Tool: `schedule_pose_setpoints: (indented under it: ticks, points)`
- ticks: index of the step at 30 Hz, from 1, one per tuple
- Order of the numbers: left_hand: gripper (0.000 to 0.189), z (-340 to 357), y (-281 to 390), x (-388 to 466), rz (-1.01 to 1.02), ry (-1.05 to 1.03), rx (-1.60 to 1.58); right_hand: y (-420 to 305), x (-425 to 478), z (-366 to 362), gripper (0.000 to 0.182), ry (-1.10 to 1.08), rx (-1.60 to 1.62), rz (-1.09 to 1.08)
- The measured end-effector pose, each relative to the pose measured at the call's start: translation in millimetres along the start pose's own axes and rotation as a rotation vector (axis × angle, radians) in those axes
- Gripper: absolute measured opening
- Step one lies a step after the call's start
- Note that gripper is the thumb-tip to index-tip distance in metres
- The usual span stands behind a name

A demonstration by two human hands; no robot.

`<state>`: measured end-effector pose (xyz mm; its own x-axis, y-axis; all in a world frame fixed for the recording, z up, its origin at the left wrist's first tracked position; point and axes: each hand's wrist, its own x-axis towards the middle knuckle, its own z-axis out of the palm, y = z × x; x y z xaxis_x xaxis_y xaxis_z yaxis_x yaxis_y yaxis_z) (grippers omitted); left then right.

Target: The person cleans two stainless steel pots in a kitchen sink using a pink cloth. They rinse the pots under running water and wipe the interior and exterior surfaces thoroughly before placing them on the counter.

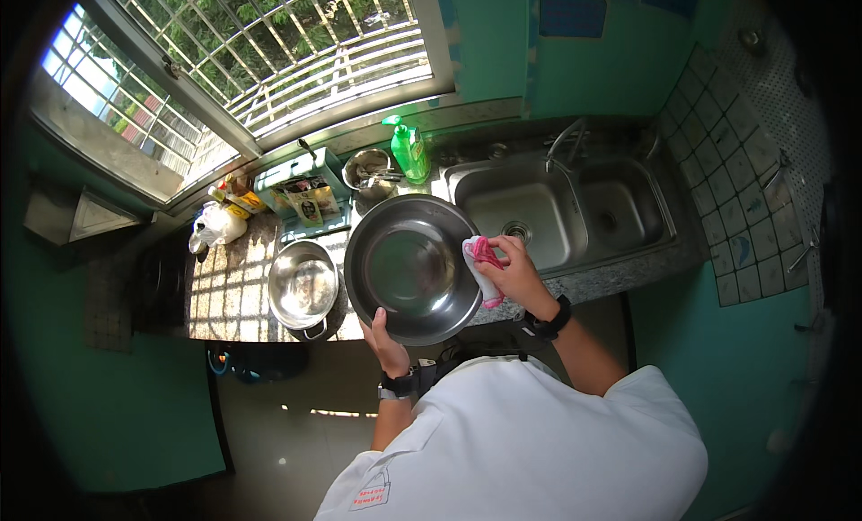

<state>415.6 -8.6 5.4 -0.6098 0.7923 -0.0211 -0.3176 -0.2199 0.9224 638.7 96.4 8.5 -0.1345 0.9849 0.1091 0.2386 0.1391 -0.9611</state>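
Note:
A large stainless steel basin (412, 261) is tilted in front of me, partly over the counter edge. My left hand (387, 346) grips its lower rim, thumb on the inner side and fingers hidden beneath. My right hand (515, 272) holds a pink and white cloth (483, 268) against the basin's right rim. To the left of the basin, a smaller metal pot (303, 288) with a loop handle stands on the sunlit counter.
Behind the basin are a metal container of utensils (369, 171) and a green pump bottle (409, 154). A double sink (518, 204) with a faucet (555, 147) lies right. A rack with packets (313, 201), bottles (241, 196) and a white plastic bag (221, 224) stand left.

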Motion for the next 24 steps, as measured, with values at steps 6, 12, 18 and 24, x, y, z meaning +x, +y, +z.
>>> schedule_pose_setpoints:
  ticks: [6,12,18,24]
  points:
    - [0.064,9.5,9.6,-39.5,0.143,-0.054,0.300,8.9,-28.0,-8.8,0.039,-0.240,-0.168,0.231]
    - [0.077,-10.3,30.1,-50.3,-0.114,-0.216,0.187,10.7,-38.1,-13.4,0.031,-0.120,-0.228,-0.060]
    - [0.085,-27.7,48.8,-49.9,-0.278,-0.255,0.036,-19.4,-30.4,-27.4,0.023,-0.160,-0.323,-0.206]
    - [0.076,-45.8,36.6,-43.3,-0.408,-0.395,-0.016,-20.8,-34.0,-23.5,0.023,-0.186,-0.411,-0.192]
